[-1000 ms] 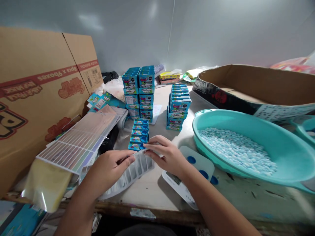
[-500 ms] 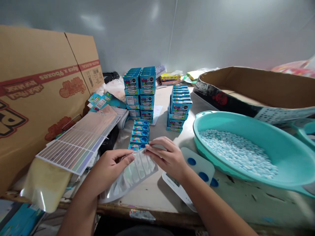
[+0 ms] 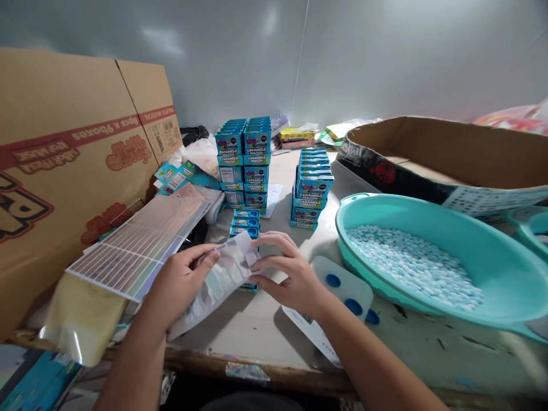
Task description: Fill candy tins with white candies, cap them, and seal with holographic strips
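Observation:
A translucent sheet of clear stickers (image 3: 222, 271) is tilted up between my two hands, its surface split into several long shapes. My left hand (image 3: 182, 282) is closed on its left side, thumb on top. At the sheet's upper right end, the fingers of my right hand (image 3: 291, 274) are curled round the edge, where a small clear flap stands up. Under the sheet, a row of small blue boxes (image 3: 246, 222) lies on the table, partly hidden. A white kitchen scale (image 3: 310, 337) sits below my right forearm, partly covered by a pale tray with blue round caps (image 3: 353, 307).
Stacks of blue candy boxes (image 3: 257, 145) stand at the back, with a shorter stack (image 3: 312, 188) to their right. A turquoise tub (image 3: 505, 274) holds blue-white candies. Label sheets (image 3: 141, 245) and a large carton (image 3: 85, 125) flank the left. An open cardboard tray (image 3: 398, 171) lies behind the tub.
Both hands have shifted the sticker sheet slightly up and away, over the row of small boxes. Its right end has lifted, and my right fingers have spread a little at that edge.

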`<state>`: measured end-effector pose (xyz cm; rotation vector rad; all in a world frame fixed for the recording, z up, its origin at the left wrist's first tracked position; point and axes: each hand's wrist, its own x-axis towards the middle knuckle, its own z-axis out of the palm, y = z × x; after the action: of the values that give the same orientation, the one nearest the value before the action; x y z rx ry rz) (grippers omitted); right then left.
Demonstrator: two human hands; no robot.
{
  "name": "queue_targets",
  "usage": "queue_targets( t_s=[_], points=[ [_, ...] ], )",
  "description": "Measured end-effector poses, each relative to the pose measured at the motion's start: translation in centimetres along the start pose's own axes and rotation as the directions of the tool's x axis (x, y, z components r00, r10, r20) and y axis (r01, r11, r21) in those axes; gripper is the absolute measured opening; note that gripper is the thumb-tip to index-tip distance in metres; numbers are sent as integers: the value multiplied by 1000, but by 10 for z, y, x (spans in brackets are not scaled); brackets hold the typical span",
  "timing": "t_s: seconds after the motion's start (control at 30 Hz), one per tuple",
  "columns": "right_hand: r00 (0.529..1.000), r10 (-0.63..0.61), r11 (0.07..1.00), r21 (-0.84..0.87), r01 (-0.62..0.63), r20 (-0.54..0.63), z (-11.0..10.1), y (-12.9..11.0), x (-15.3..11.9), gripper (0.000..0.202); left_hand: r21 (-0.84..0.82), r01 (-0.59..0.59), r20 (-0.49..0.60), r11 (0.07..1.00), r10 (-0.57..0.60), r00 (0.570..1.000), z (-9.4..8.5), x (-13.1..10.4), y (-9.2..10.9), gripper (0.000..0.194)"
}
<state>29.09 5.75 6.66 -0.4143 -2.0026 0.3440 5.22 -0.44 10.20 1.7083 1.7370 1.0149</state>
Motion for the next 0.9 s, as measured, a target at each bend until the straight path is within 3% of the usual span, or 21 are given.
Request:
queue_targets(
  t_s=[0.1, 0.2, 0.3, 0.4, 0.5, 0.6, 0.63, 0.7, 0.73, 0.8, 0.9],
  points=[
    [989, 140, 966, 211, -149, 54, -6, 4, 1, 14, 224, -11, -149, 975, 45, 988, -21, 7, 4, 48],
    [956, 284, 850, 441, -288, 76, -10, 12, 1, 29, 459, 17, -302, 888, 138, 943, -49, 25, 12, 44],
    [907, 415, 684, 635, -361, 69, -12, 21, 1, 36, 613, 66, -348, 787, 194, 917, -73, 55, 15, 40],
    [864, 502, 577, 725, -375, 47, -13, 27, 1, 33, 687, 66, -298, 723, 198, 934, -77, 85, 11, 37],
    [841, 540, 569, 723, -391, 30, -15, 32, 0, 32, 687, -61, -253, 725, 317, 914, -55, 93, 14, 39],
    [833, 551, 557, 718, -417, 56, -14, 35, -1, 37, 463, -293, -268, 836, 448, 853, -15, 74, 26, 34],
    [834, 548, 553, 720, -420, 66, -13, 35, -1, 39, 321, -335, -243, 886, 419, 875, 0, 65, 30, 33],
    [838, 538, 552, 715, -428, 86, -12, 34, -1, 43, 42, -300, -95, 953, 302, 948, 28, 48, 36, 35],
    [839, 536, 555, 712, -430, 89, -11, 34, -1, 45, -42, -284, -43, 958, 283, 958, 40, 42, 37, 36],
    [838, 538, 561, 704, -435, 90, -10, 31, -2, 48, -98, -264, -3, 959, 265, 964, 58, 35, 35, 32],
    [845, 526, 572, 693, -439, 101, -10, 29, -2, 49, -98, -278, -63, 956, 273, 960, 71, 33, 28, 17]
  ],
)
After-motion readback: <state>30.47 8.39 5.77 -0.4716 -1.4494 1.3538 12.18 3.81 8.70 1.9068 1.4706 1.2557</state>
